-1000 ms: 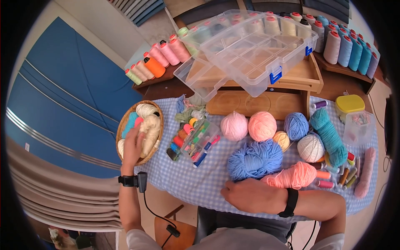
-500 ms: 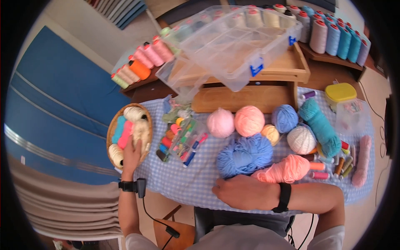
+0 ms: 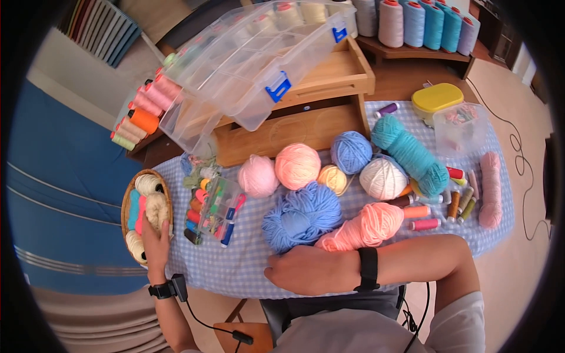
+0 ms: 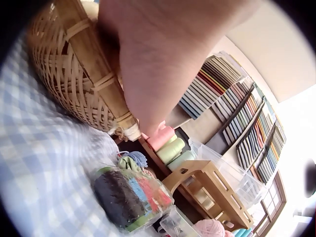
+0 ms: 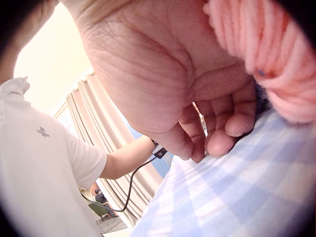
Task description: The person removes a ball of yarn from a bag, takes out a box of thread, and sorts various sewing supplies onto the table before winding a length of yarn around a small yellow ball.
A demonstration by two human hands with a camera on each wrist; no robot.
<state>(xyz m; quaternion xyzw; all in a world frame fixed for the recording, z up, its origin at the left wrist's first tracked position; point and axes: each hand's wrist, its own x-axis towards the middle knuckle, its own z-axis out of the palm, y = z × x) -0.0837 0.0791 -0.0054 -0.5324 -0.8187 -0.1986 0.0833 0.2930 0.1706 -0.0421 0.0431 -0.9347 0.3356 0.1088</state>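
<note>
A wicker basket (image 3: 167,187) at the left end of the table holds white yarn cones (image 3: 148,183), turquoise and hot-pink yarn and a fluffy cream skein (image 3: 156,206). My left hand (image 3: 156,250) reaches over its near rim, the fingers at the cream skein's lower end. The left wrist view shows the palm above the woven wall (image 4: 59,69); the fingertips are hidden. My right hand (image 3: 306,272) rests at the table's front edge, loosely bent fingers (image 5: 220,143) on the checked cloth, holding nothing. Beside it lie a blue skein (image 3: 303,215) and a peach skein (image 3: 368,226).
Right of the basket sits a clear box of small coloured items (image 3: 220,206). Yarn balls (image 3: 298,166) line the middle. A teal skein (image 3: 410,154), thread spools (image 3: 425,224) and a yellow-lidded box (image 3: 437,97) lie to the right. A clear compartment case (image 3: 247,76) tops the wooden drawer unit (image 3: 276,138).
My left hand has moved down within the basket, from above the yarn to the cream skein's lower end. The head view has swung right, so everything shifts left. The right hand stays put.
</note>
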